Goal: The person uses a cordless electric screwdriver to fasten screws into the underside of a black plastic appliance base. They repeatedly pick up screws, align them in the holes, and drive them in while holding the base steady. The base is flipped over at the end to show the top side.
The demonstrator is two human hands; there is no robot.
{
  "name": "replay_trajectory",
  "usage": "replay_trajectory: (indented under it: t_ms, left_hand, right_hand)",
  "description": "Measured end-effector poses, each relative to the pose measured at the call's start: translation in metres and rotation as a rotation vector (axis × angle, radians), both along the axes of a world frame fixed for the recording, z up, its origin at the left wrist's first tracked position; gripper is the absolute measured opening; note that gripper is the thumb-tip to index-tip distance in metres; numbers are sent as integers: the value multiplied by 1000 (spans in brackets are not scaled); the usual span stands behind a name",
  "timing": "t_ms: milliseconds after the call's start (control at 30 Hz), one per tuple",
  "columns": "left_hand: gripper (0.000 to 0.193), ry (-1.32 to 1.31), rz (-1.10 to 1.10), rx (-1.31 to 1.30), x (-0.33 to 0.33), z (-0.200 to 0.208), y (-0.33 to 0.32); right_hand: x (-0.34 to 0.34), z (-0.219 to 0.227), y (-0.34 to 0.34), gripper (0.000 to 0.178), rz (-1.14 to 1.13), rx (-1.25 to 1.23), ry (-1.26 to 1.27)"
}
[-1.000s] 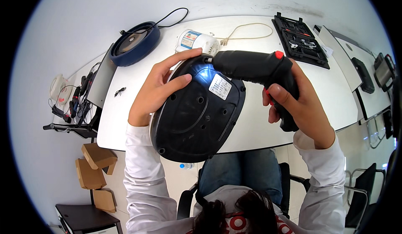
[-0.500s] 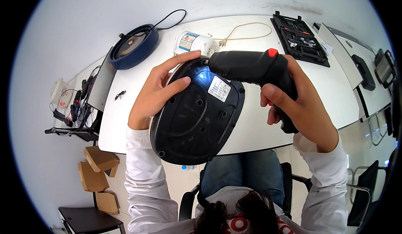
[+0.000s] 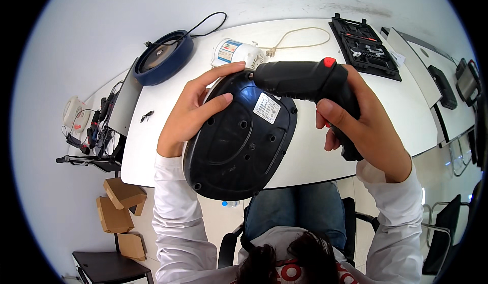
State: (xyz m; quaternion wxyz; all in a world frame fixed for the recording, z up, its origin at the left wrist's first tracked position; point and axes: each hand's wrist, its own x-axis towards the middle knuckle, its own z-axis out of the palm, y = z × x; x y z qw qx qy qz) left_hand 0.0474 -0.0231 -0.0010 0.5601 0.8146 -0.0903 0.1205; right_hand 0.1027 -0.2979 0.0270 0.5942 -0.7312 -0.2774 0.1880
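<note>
My left hand [image 3: 195,106] grips the upper left edge of an oval black appliance base [image 3: 229,154], its thumb pressed on the underside. The base is tilted up, showing recessed screw holes and a white label [image 3: 267,108]. In my right hand [image 3: 363,124] is a black cordless screwdriver [image 3: 300,78] with a red button on top. Its bit meets the base's upper rim beside my left fingers, at a hole whose inside I cannot see. A bluish light shines on the plastic below the bit. Behind them on the table lies a white motor housing [image 3: 238,53].
A round dark-blue appliance part [image 3: 165,60] with a black cord stands at the white table's [image 3: 401,116] back left. An open black tool case [image 3: 366,47] lies at the back right. A small black cable [image 3: 147,116] rests at left. Cardboard boxes [image 3: 116,214] sit below left.
Both hands, the base and the screwdriver hold nearly the same position. The bluish light on the base looks dimmer now.
</note>
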Motion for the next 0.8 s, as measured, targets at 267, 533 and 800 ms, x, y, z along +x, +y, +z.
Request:
replay_trajectory:
  t_ms: [267, 533, 800]
  left_hand:
    - [56, 6, 0, -19, 0, 0, 0]
    - [56, -5, -1, -14, -1, -1, 1]
    - [57, -8, 17, -17, 0, -2, 1]
  right_hand:
    - [-1, 0, 2, 49, -1, 11, -15]
    - [-1, -2, 4, 50, 5, 14, -9]
    - [-3, -6, 6, 50, -11, 22, -24]
